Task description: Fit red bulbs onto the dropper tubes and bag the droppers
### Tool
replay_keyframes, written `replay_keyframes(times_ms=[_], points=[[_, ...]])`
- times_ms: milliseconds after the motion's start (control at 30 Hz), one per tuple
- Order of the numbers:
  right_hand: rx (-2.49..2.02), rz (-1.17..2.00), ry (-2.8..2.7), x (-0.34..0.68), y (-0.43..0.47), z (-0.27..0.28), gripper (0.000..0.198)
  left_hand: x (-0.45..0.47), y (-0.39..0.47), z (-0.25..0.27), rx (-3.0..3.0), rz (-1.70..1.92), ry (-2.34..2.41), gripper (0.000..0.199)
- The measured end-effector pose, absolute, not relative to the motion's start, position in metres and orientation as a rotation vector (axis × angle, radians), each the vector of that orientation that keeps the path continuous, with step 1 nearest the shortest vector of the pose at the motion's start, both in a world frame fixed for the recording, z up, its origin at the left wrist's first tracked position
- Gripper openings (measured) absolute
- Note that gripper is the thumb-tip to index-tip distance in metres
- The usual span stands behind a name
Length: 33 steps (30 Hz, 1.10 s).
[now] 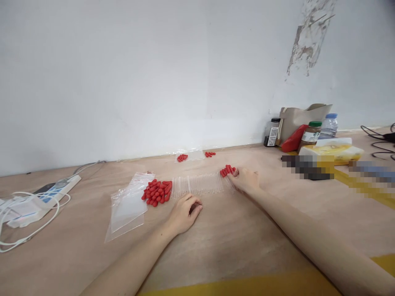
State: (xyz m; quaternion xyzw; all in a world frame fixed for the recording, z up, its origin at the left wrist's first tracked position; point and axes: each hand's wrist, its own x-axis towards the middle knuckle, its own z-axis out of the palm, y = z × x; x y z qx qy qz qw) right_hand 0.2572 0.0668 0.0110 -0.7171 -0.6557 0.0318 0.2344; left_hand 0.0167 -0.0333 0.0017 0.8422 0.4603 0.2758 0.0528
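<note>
A row of thin, clear glass-like tubes (200, 185) lies side by side on the brown paper surface. At its left end sits a heap of red rubber bulbs (156, 192). My left hand (185, 213) rests just in front of the row, loosely closed, with nothing visible in it. The fingers of my right hand (247, 179) pinch at the edge of a small group of red bulbs (226, 170) by the row's right end. Some tubes there seem to have bulbs on them; the fingertips hide the exact contact.
Clear plastic bags (128, 207) lie left of the heap. Another bag (194, 155) and small red bulb groups (210, 154) are near the wall. A power strip (46, 201) with white cables is far left. Jars (310, 135), a bottle and a tissue pack (331, 154) stand right.
</note>
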Motion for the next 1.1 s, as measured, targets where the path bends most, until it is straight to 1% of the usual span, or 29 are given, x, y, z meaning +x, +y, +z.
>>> replay_keyframes(times_ms=[100, 167, 333, 467, 567, 667, 767, 833, 1000, 1100], points=[[-1.870, 0.056, -1.867, 0.249, 0.060, 0.016, 0.028, 0.017, -0.033, 0.002, 2.563, 0.848, 1.398, 0.011], [-1.845, 0.099, -1.962, 0.240, 0.057, 0.020, 0.026, 0.017, -0.033, 0.002, 2.564, 0.852, 1.394, 0.011], [-1.977, 0.217, -2.052, 0.221, 0.062, 0.024, 0.018, 0.016, -0.032, 0.001, 2.562, 0.850, 1.394, 0.011], [-2.033, 0.257, -2.033, 0.215, 0.073, 0.024, 0.020, 0.019, -0.035, 0.002, 2.588, 0.847, 1.408, 0.012], [-2.065, 0.287, -2.026, 0.212, 0.078, 0.024, 0.020, 0.017, -0.035, 0.010, 2.642, 0.915, 1.630, 0.011], [-2.068, 0.307, -2.029, 0.212, 0.081, 0.024, 0.018, 0.002, -0.030, 0.024, 2.621, 0.978, 2.050, 0.013], [-2.032, 0.317, -2.046, 0.213, 0.080, 0.025, 0.018, -0.021, -0.024, 0.039, 2.413, 0.916, 2.459, 0.017], [-1.982, 0.317, -2.067, 0.215, 0.076, 0.029, 0.017, -0.036, -0.020, 0.045, 2.275, 0.841, 2.626, 0.023], [-1.810, 0.274, -2.131, 0.223, 0.053, 0.037, 0.026, -0.054, -0.011, 0.045, 2.122, 0.688, 2.784, 0.030], [-1.711, 0.138, -2.116, 0.229, 0.036, 0.033, 0.025, -0.056, -0.007, 0.040, 2.107, 0.642, 2.818, 0.031]])
